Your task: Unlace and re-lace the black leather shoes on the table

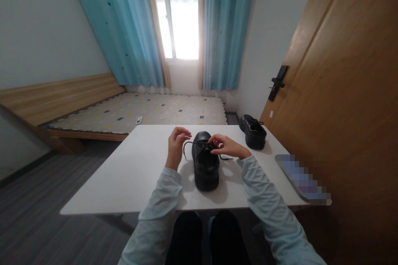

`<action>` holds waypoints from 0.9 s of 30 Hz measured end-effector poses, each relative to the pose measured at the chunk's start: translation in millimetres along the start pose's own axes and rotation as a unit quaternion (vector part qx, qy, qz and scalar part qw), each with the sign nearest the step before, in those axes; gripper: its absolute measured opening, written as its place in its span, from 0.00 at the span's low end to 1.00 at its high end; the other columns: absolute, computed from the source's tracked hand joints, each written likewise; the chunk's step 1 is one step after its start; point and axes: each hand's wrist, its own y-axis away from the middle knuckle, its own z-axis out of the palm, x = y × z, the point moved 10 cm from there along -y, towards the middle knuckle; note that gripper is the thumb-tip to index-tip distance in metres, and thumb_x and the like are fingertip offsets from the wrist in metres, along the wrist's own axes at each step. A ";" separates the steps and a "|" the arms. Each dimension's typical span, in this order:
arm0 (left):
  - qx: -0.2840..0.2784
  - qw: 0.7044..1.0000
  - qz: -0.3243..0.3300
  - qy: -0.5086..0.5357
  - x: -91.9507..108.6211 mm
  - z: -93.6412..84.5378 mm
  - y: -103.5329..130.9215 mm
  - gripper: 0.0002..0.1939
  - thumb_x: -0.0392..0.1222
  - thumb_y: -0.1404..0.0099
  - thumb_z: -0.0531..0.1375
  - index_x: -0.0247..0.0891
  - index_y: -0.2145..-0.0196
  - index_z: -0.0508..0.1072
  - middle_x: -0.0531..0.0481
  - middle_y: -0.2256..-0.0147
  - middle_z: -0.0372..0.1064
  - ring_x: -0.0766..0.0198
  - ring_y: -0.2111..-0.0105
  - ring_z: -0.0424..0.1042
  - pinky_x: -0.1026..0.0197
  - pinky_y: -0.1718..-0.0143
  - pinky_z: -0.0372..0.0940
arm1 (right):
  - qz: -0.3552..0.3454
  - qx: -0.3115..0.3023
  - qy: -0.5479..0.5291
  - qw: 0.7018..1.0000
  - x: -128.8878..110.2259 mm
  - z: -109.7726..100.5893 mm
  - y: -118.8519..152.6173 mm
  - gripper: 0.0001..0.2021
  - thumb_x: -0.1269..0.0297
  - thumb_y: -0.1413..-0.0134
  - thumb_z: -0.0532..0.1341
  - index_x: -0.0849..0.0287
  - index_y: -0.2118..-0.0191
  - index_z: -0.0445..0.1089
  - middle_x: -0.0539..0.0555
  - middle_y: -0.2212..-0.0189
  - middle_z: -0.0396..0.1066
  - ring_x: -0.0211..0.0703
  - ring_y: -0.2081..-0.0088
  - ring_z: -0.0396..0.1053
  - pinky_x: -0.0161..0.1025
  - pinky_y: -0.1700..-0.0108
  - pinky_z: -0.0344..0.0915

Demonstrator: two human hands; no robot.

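A black lace-up shoe [206, 176] stands on the white table [130, 174] in front of me, its toe pointing away and its heel toward me. Just left of the toe is my left hand [178, 143], its fingers loosely bent and apart, with nothing seen in them. One end of the black shoelace [185, 144] curves out below those fingertips and hangs free. My right hand [228, 146] lies over the right side of the shoe opening, fingers and thumb closing on the lace at the tongue. The other lace end trails onto the table at the right.
A second black shoe [253, 132] stands at the table's back right. A pixelated flat object [303, 180] lies along the right edge. Beyond the table are a bed [155, 107] with a small white object [139, 120] on it, and a wooden door [336, 91] at right.
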 end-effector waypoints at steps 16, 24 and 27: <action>-0.130 0.976 -0.098 -0.148 -28.3 28.1 6.7 0.09 0.44 0.44 0.60 0.35 0.68 0.71 0.51 0.73 0.70 0.68 0.77 0.68 0.68 0.81 0.62 | 0.047 0.081 -0.122 0.988 12.2 -18.5 -0.3 0.13 0.58 0.51 0.62 0.63 0.65 0.68 0.50 0.79 0.70 0.34 0.78 0.65 0.34 0.74 0.62; -0.130 0.957 0.001 -0.260 -13.5 30.4 3.9 0.07 0.43 0.45 0.62 0.40 0.69 0.77 0.48 0.68 0.73 0.64 0.71 0.70 0.64 0.72 0.66 | 0.046 0.091 -0.076 0.992 16.5 -12.7 -5.5 0.10 0.60 0.54 0.63 0.63 0.69 0.69 0.49 0.77 0.67 0.33 0.77 0.63 0.32 0.76 0.61; -0.137 0.954 0.016 -0.267 -10.7 32.4 5.0 0.10 0.44 0.46 0.64 0.42 0.65 0.78 0.45 0.60 0.73 0.58 0.60 0.71 0.58 0.64 0.68 | 0.045 0.096 -0.077 0.991 19.0 -12.0 -6.5 0.12 0.57 0.54 0.64 0.63 0.70 0.67 0.49 0.78 0.66 0.33 0.78 0.63 0.32 0.76 0.60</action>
